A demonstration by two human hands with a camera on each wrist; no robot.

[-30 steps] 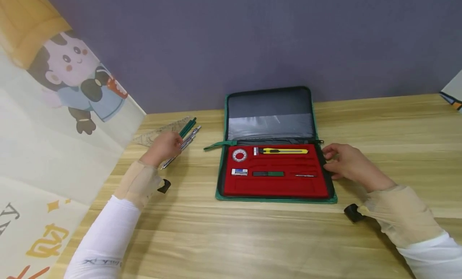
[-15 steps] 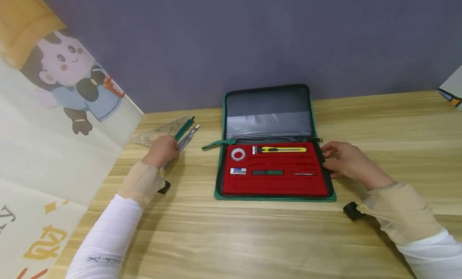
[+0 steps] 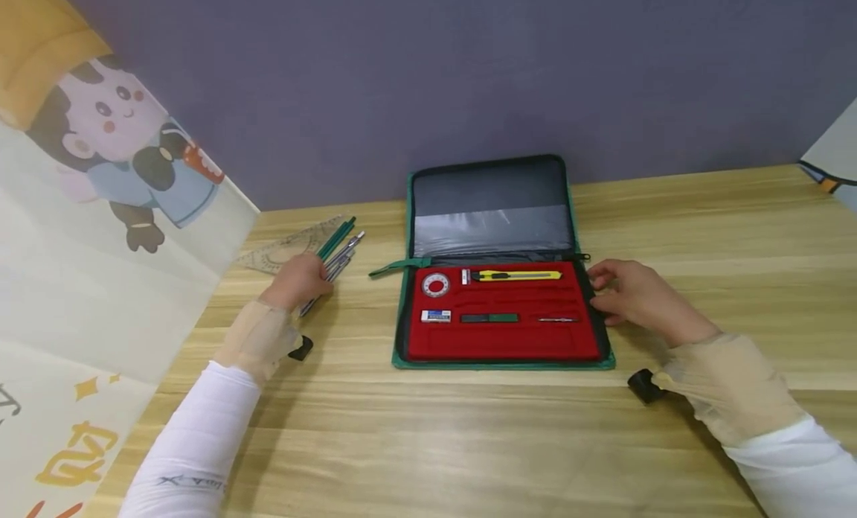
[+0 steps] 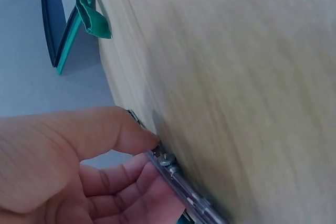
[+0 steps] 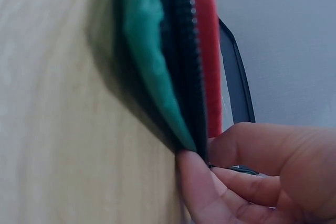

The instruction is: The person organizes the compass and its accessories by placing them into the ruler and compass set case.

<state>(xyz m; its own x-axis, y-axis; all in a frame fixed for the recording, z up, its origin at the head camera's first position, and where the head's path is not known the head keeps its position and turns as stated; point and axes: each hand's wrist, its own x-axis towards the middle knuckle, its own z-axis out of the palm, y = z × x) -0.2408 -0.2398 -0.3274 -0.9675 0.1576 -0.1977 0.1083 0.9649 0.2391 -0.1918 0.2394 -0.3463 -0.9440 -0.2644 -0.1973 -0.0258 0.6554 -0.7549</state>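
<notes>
My left hand (image 3: 301, 280) pinches a silver drawing compass (image 4: 181, 184) between thumb and fingers at the left of the table; its small thumbscrew shows in the left wrist view. Green pencils (image 3: 337, 237) and a clear set square (image 3: 284, 251) lie just beyond this hand. My right hand (image 3: 632, 295) grips the right edge of an open green zip case (image 3: 505, 366), thumb and fingers on either side of it. Its red insert (image 3: 498, 343) carries a yellow utility knife (image 3: 518, 275), a round white ring (image 3: 436, 285), an eraser (image 3: 436, 316), a black-and-green stick (image 3: 490, 318) and a thin metal piece (image 3: 557, 319).
The case's raised lid (image 3: 492, 205) stands near the dark wall (image 3: 469, 71), with a clear pocket inside. A green strap (image 3: 400, 266) sticks out to the left. A light wall with cartoon pictures (image 3: 114, 138) borders the wooden table (image 3: 428, 443) on the left.
The head view has shifted slightly, so everything appears a little further left. My left hand has slid slightly nearer along the silver compass; my right hand keeps its grip on the case's edge.
</notes>
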